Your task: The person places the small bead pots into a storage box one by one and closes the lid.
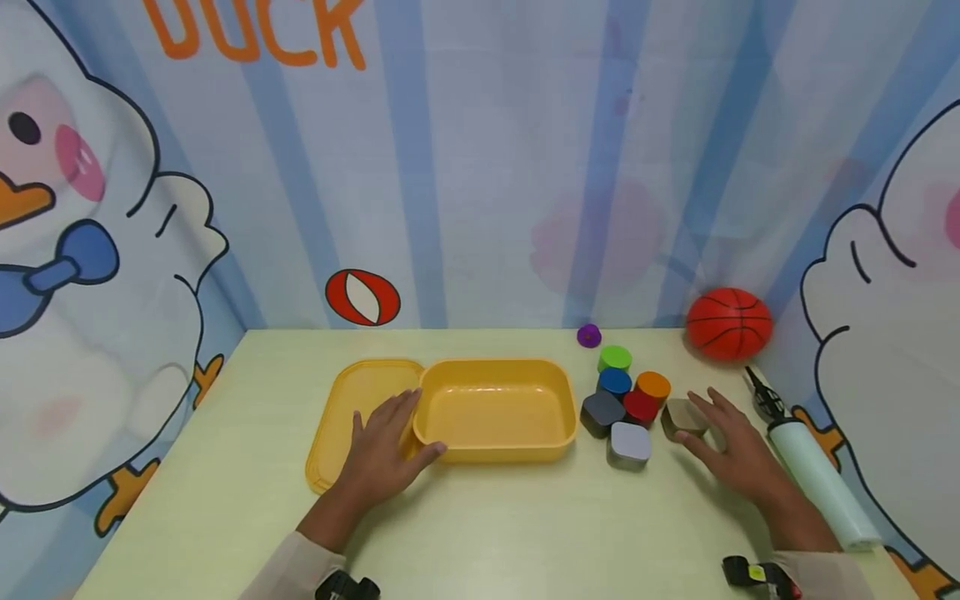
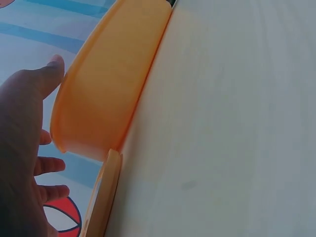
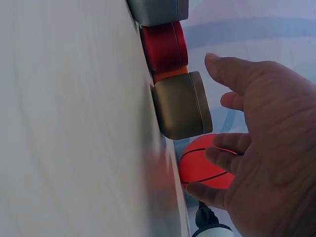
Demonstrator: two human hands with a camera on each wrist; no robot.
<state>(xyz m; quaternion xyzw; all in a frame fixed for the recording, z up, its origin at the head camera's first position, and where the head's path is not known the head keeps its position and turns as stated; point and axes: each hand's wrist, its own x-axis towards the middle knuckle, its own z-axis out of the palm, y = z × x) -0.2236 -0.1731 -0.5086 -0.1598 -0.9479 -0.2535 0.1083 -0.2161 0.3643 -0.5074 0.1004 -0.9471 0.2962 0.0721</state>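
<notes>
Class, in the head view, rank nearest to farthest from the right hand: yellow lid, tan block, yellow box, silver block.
1. Tan block, just left of the right hand
2. Silver block, further left
3. Yellow box, left of both
4. Yellow lid, leftmost

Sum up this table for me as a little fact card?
Left hand: at the left end of the yellow box
Right hand: beside the brown piece, contact unclear
Lid: yellow, left of the box
Other pieces: dark grey, light grey, blue, green, orange, red
Back: small purple object, red ball
Right side: pale green tube, black tip
</notes>
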